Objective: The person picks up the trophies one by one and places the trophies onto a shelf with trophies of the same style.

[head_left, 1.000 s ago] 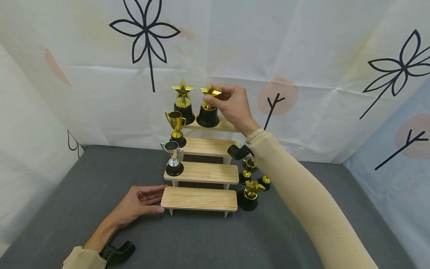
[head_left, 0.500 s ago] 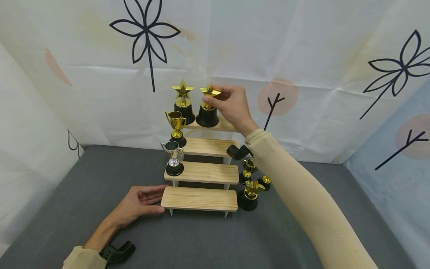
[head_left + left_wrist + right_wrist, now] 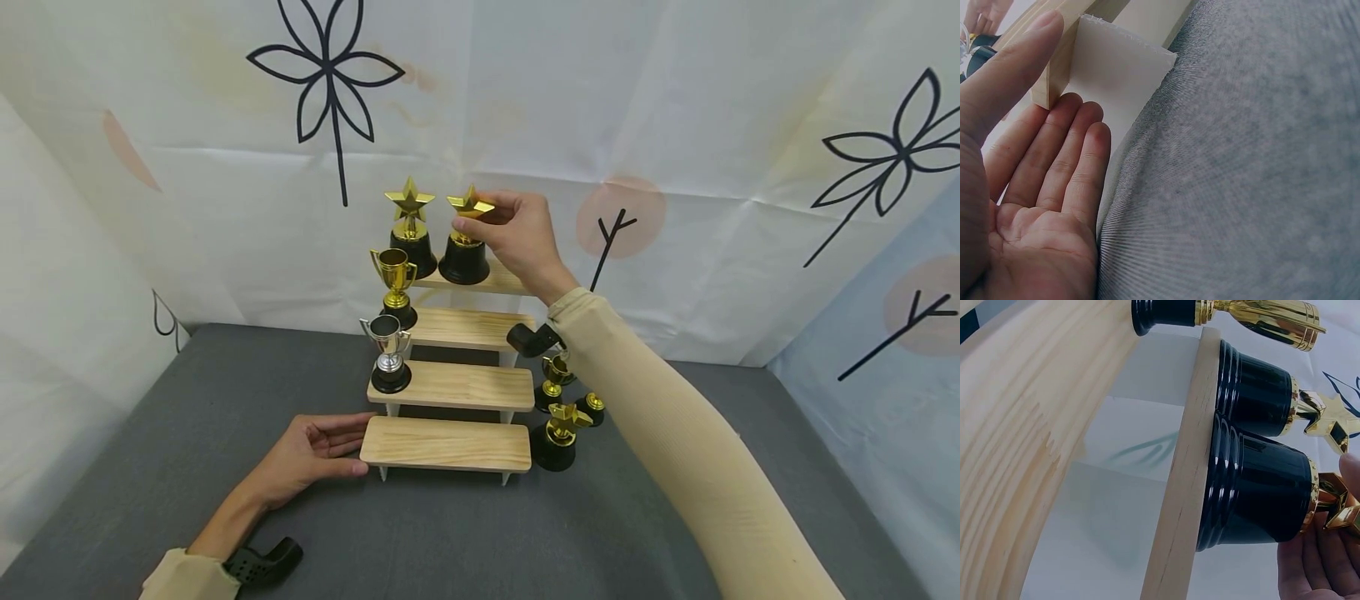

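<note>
Star trophy [image 3: 464,263], pinched by its gold upper part in the right hand [image 3: 519,237], stands upright on the top step [image 3: 501,279]! Left hand [image 3: 318,454], fingers extended, touches the end of the bottom step [image 3: 446,443]. Just beside, a second star trophy [image 3: 412,252]. Below, gold cup [image 3: 393,271] and silver cup [image 3: 386,333], one per step, mouths up, insides too dark to read. Three more trophies [image 3: 553,450] crowd the grey table [image 3: 450,542].

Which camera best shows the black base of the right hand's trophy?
The right wrist view: the black base is close and unobstructed. The head view shows it smaller; the left wrist view shows nothing identifiable of it.
</note>
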Motion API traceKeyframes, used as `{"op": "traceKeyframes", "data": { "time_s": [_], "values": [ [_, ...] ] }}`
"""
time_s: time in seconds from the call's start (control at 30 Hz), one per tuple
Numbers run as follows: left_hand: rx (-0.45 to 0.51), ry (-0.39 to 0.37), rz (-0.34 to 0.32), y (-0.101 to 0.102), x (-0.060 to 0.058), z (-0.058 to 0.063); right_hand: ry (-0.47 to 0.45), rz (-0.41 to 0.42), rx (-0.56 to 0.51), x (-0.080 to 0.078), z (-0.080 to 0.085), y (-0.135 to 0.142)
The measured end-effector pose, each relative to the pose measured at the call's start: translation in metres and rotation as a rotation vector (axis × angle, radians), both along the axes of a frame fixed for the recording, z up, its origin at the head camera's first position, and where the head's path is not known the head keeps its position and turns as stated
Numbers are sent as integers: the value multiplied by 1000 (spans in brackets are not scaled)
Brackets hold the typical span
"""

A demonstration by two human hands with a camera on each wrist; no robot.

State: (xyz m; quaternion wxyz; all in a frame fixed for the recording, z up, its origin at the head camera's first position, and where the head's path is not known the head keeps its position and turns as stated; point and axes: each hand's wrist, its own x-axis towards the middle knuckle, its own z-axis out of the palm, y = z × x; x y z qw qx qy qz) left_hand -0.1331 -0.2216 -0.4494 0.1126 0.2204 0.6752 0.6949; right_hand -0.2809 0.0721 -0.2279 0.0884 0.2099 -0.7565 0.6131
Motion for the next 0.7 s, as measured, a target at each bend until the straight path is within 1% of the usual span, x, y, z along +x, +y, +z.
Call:
{"op": "traceKeyframes", "data": {
  "time_s": [0.2,0.47,0.7],
  "values": [
    [4,8,0,0,0,0,-3,18,-40,0,0,2],
    [10,7,-1,0,0,-1,15,59,-83,1,2,6],
    [8,5,-1,0,0,0,24,31,-66,5,4,15]
  ]
}}
